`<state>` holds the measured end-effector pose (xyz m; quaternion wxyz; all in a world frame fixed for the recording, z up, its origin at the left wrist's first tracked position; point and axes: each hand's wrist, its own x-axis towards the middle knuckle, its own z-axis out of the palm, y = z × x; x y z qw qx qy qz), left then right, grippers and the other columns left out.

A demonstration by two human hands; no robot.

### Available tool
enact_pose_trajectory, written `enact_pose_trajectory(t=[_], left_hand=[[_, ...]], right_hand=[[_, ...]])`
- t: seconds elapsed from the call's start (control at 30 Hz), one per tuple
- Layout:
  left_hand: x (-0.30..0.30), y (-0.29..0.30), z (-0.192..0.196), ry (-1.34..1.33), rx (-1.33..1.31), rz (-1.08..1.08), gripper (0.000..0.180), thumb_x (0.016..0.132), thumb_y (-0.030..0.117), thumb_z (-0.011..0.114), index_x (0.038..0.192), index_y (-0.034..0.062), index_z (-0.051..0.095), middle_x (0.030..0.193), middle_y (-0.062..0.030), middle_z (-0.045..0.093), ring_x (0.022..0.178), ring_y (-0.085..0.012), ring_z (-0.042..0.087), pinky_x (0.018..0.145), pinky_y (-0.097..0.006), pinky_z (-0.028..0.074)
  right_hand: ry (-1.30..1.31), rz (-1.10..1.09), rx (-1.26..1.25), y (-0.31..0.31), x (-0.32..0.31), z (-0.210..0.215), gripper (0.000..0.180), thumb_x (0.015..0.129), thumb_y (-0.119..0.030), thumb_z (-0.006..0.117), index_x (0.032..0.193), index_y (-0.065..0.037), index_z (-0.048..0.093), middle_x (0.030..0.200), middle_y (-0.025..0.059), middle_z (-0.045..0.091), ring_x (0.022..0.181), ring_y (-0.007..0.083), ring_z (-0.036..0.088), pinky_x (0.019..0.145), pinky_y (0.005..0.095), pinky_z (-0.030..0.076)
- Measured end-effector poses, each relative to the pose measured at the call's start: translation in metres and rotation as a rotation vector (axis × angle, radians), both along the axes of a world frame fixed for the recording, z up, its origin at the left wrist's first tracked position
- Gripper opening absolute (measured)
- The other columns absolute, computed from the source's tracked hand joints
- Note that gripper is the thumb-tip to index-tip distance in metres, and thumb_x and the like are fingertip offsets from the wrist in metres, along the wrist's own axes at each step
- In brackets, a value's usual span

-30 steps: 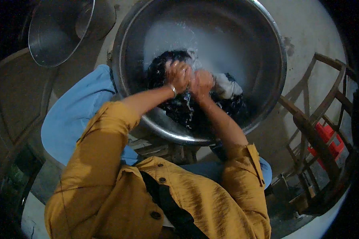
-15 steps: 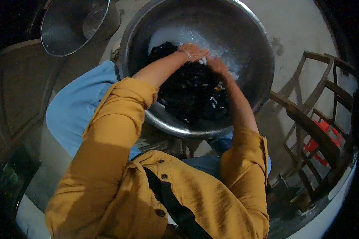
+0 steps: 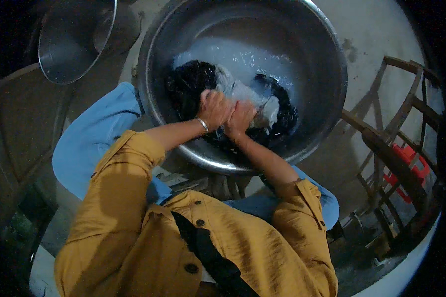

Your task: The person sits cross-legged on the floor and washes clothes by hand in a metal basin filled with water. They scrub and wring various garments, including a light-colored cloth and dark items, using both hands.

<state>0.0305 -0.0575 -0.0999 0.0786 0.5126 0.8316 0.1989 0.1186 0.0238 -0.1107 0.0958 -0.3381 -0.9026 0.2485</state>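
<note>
- Head view, far left: a small metal basin [image 3: 77, 39] stands tilted and looks empty, well apart from the work.
- Left hand [image 3: 214, 108], bracelet at the wrist, is clenched on the wet dark cloth [image 3: 193, 86] inside the big basin [image 3: 327, 84].
- Right hand [image 3: 242, 118] is touching the left one, fist closed on the pale part of the same cloth.
- The cloth lies soaked in sudsy water at the basin's middle; by the look of it, washing is under way, with rinsing and wringing left.
- Room: the big basin's high rim rings both forearms; open water lies beyond the cloth.
- Right: a wooden chair [image 3: 396, 163] stands near the rim, crowding that side.
</note>
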Motion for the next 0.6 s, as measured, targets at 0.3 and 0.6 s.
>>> enact_pose_trajectory(t=[0.3,0.6], left_hand=[[-0.089,0.122,-0.027,-0.431,-0.651,0.047,0.035,0.077,0.029,0.051,0.102,0.0048,0.052,0.109,-0.0144,0.050,0.104,-0.0293,0.045,0.080,-0.052,0.035],[-0.131,0.048,0.018,-0.328,-0.713,0.267,0.069,0.080,0.064,0.023,0.119,0.0135,0.048,0.124,-0.0175,0.042,0.105,-0.0359,0.045,0.091,-0.048,0.033]], right_hand=[[-0.051,0.011,-0.076,0.110,-0.074,-0.030,0.016,0.077,-0.021,0.052,0.079,-0.005,0.054,0.076,0.0139,0.051,0.069,0.0316,0.050,0.060,0.0406,0.038],[-0.067,1.309,-0.225,0.038,0.026,0.069,0.032,0.069,-0.026,0.061,0.097,-0.012,0.052,0.109,0.0136,0.043,0.099,0.0282,0.043,0.076,0.0406,0.038]])
